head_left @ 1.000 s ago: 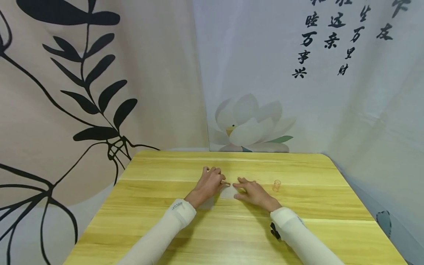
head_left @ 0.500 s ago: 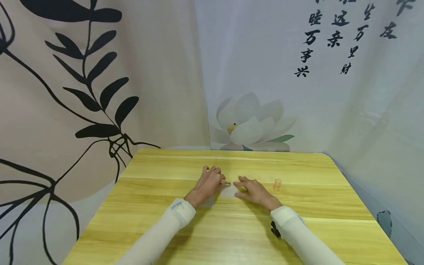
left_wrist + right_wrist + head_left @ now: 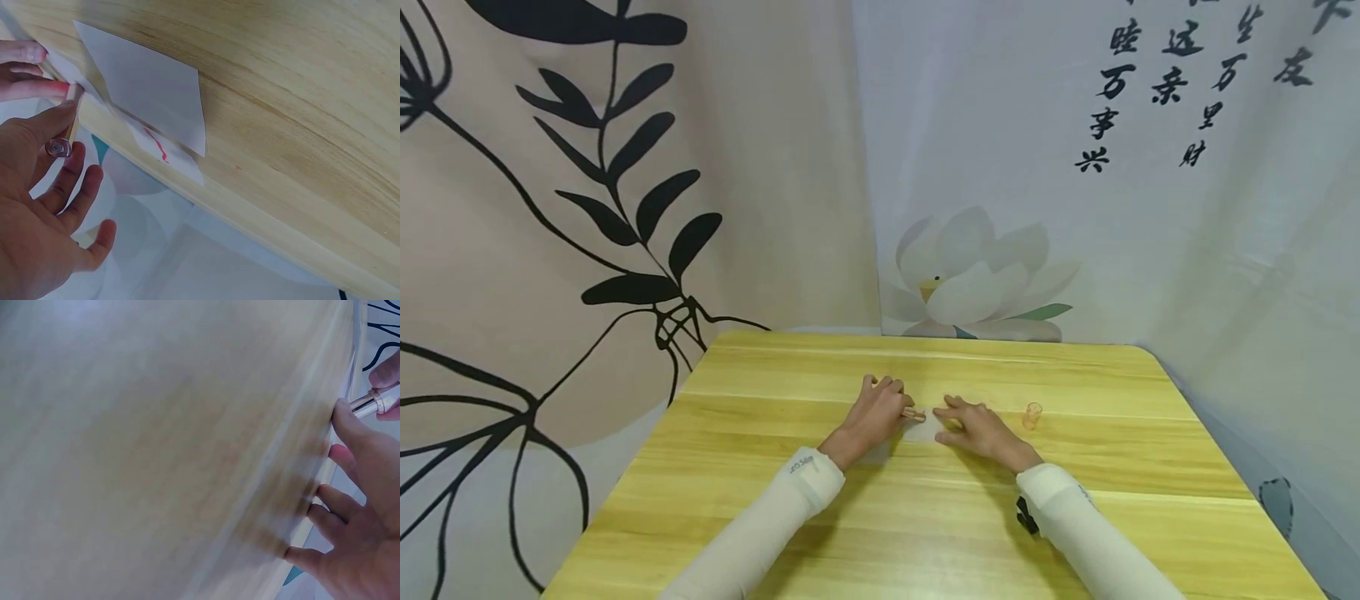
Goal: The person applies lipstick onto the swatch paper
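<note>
Tube (image 3: pixel 914 414) first: slim, shiny, lipstick-looking, over some white paper (image 3: pixel 919 432) toward the far edge of the worktop (image 3: pixel 1135 450), roughly midway between its side edges. My left hand (image 3: pixel 874 413) has it pinched between thumb and index finger, other fingers loose. My right hand (image 3: pixel 983 432) isn't gripping anything that I can see: fingers spread, tips down by the paper, just beside the end of the tube. There's a red squiggle (image 3: pixel 157 145) on the paper, so my guess is I'm making marks. Can't tell if it's one folded sheet or two pieces, and the very tip is too small to make out.

How I'd do it well: plant the right fingertips so the paper can't skid, but a bit farther from the tip. A couple of them look red, so smudging seems likely. Light pressure, short strokes; lean too hard and a soft stick could mush or snap imo.

Farther out, toward the right edge and well apart from the paper, there's a little see-through cylinder (image 3: pixel 1032 416), maybe the cap. Past the far edge hangs a backdrop (image 3: pixel 775 167) with black leaves printed on it.
</note>
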Tool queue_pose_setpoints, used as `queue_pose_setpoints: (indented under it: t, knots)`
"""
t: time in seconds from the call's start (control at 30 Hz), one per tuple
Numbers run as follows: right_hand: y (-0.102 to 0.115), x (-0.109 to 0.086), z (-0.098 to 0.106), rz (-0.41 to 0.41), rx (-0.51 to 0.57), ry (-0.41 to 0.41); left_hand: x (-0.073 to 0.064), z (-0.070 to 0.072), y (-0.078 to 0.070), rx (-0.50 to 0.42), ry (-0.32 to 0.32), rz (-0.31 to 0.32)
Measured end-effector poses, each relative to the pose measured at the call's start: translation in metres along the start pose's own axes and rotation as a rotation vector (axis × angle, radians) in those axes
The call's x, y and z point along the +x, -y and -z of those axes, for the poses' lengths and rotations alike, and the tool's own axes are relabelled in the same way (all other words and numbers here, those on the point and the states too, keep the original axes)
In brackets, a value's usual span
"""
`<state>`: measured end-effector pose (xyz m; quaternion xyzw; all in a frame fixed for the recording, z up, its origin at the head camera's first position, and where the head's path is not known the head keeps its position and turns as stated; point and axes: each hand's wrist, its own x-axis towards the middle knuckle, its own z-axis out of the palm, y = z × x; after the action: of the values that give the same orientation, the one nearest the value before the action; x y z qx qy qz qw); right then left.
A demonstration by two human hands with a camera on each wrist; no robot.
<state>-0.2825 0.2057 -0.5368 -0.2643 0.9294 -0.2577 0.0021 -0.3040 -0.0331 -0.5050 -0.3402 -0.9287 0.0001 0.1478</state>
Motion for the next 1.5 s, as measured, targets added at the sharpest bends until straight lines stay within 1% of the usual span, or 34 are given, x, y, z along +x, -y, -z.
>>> queue_pose_setpoints:
  t: [0.3, 0.6, 0.7, 0.8, 1.03, 1.3, 1.5]
  knots:
    - [0.003, 0.0, 0.002, -0.008, -0.012, -0.003, -0.003, 0.002, -0.003, -0.005, 0.027, 0.007]
    - [0.001, 0.0, 0.001, 0.008, -0.007, -0.016, -0.006, 0.003, -0.006, 0.024, 0.034, 0.007]
    - [0.001, 0.001, 0.0, 0.006, 0.002, -0.011, -0.007, 0.003, -0.006, 0.032, 0.037, 0.004]
    - [0.001, 0.001, 0.0, 0.007, -0.01, -0.005, -0.008, 0.003, -0.006, 0.034, 0.04, 0.003]
    - [0.001, 0.0, 0.0, -0.002, -0.007, -0.003, -0.01, 0.004, -0.006, 0.033, 0.026, -0.002]
    - [0.0, -0.001, 0.0, -0.013, 0.015, 0.013, -0.013, 0.005, -0.008, 0.038, 0.033, -0.005]
    - [-0.002, 0.0, 0.0, 0.002, 0.018, 0.008, -0.015, 0.005, -0.01, 0.031, 0.02, -0.009]
